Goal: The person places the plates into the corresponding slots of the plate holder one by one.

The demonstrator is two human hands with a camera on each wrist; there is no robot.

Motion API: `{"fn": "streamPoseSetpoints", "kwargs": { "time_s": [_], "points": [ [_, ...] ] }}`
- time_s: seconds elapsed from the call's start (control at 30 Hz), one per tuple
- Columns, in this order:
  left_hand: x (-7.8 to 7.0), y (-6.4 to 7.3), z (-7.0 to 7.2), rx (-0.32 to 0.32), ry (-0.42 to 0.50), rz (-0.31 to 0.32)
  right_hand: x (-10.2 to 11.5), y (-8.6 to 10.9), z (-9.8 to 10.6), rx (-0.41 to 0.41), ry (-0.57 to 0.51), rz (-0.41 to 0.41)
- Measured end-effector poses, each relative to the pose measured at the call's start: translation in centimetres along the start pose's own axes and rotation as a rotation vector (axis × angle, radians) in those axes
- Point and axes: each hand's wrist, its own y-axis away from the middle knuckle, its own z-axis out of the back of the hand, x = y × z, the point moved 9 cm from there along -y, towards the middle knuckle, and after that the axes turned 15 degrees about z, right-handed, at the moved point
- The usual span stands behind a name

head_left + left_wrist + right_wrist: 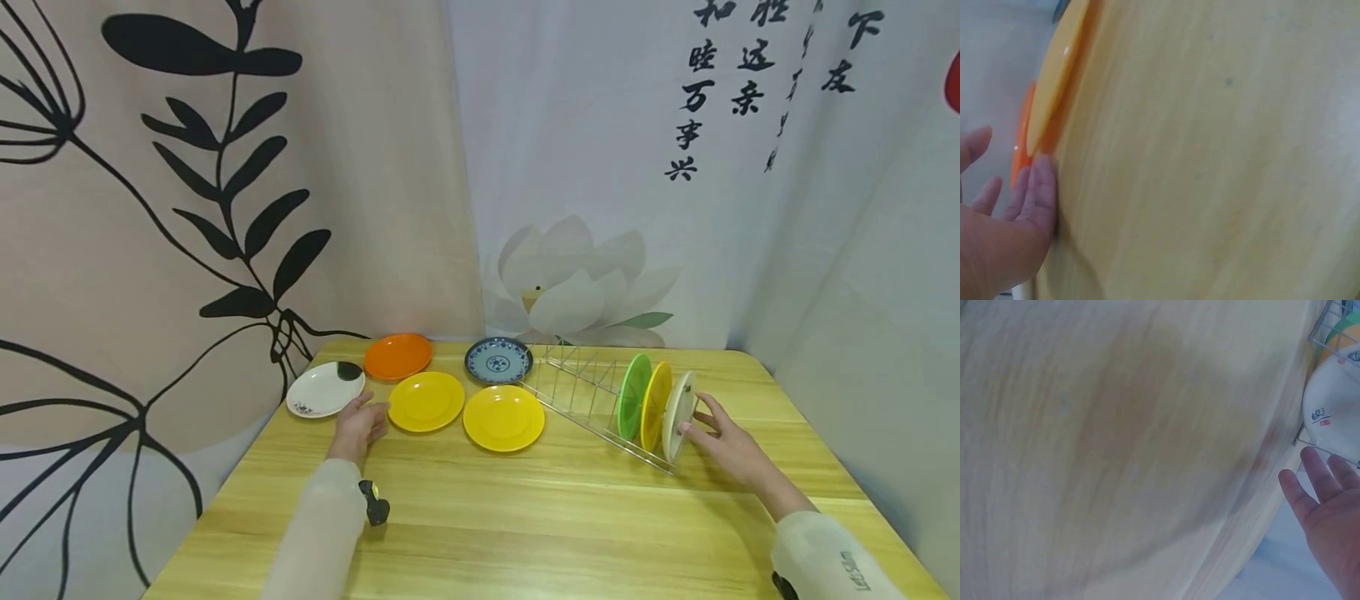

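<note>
Reaching out toward ten and two o'clock

Counting from the near side of the desk (570,533), with twelve straight ahead: nearest, at half past nine, a pale left sleeve (315,533); at three, a matching right sleeve (832,554).

Stretching the right hand (723,442) to two o'clock, fingers straight and spread, gripping nothing, just beside the rim of the white plate (678,417). Cannot tell whether touching. Probably spread so as to span the rim without knocking anything.

Standing next to that plate in the wire rack (585,421), at half past one: a slotted yellow plate (655,408), then a green plate (634,396). Set on edge, likely to let the rack hold each apart, and grouped at the four-o'clock end, perhaps for easy reach.

Holding out the left hand (362,427) at half past ten, fingers relaxed and nearly straight, gripping nothing, between the dark-patched plate (322,390) and the first yellow plate (427,402). Seemingly placed there for access to either rim; contact too close to call.

Lying flat, probably for stability: the first yellow plate at eleven, the second yellow plate (504,418) at twelve. Farther off, an orange plate (398,356) at eleven and a blue-patterned plate (498,360) at twelve, perhaps spaced to leave rims free.

Beyond the desk, from eleven to one, a printed curtain (390,167) with black plant (273,221), pale lotus (577,287) and dark lettering (693,96).
</note>
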Motion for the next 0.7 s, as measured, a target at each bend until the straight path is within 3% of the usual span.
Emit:
{"fn": "streamPoseSetpoints", "kwargs": {
  "time_s": [0.37, 0.7],
  "points": [
    [0.52, -0.27, -0.72, 0.036, -0.065, -0.053, 0.20, 0.00, 0.08, 0.003, 0.010, -0.002],
    [0.56, -0.66, -1.08, 0.063, -0.111, -0.044, 0.20, 0.07, -0.02, 0.003, -0.014, -0.007]
  ]
}}
